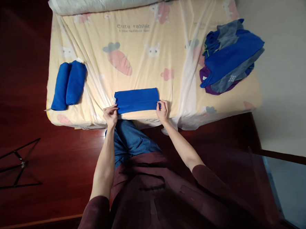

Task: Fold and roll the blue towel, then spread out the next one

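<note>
A blue cloth (137,100), folded into a flat, wide rectangle, lies near the front edge of the bed (145,68). My left hand (111,115) pinches its left end close to the near corner, just below a small white tag. At the opposite end, my right hand (162,110) has its fingers closed on the near right corner. Two blue rolled cloths (68,84) rest side by side at the bed's left. On the right is a loose heap of blue, grey and purple clothes (232,57).
A pale rolled quilt (104,1) spans the bed's far edge. Black tripod legs (22,164) stand on the red wooden floor at the left. A light wall (282,68) rises along the right side.
</note>
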The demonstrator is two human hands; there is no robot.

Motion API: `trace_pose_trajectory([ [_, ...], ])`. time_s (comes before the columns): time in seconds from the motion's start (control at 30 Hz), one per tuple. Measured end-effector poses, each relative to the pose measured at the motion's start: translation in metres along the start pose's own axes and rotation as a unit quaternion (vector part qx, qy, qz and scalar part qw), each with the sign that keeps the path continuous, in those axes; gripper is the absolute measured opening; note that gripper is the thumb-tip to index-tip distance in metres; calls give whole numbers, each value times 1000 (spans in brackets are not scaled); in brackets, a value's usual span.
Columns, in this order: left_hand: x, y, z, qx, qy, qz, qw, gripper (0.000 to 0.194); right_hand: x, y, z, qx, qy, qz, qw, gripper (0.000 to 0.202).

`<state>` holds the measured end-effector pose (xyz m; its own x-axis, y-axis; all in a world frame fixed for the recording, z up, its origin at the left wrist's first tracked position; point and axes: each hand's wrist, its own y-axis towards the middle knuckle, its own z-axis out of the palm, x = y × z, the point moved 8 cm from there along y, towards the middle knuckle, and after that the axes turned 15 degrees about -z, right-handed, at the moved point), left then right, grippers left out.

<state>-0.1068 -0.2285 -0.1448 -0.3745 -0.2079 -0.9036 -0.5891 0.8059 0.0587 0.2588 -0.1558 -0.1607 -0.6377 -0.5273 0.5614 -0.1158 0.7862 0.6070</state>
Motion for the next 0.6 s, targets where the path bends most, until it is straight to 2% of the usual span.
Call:
trace_pose_trajectory([
  [0.17,-3,-1,4,52,19,10,998,22,-1,0,7,43,2,-19,999,40],
  [0.3,-6,-2,4,82,28,10,996,24,1,1,4,49,-2,-17,999,43],
  [0.43,-10,-5,7,118,42,27,992,49,8,2,-1,75,3,-30,997,41],
  [0.5,-10,-6,8,124,45,39,991,57,12,3,-1,105,5,-41,994,42],
  [0.6,-7,-3,7,113,43,26,992,51,15,3,-1,134,17,-52,989,53],
])
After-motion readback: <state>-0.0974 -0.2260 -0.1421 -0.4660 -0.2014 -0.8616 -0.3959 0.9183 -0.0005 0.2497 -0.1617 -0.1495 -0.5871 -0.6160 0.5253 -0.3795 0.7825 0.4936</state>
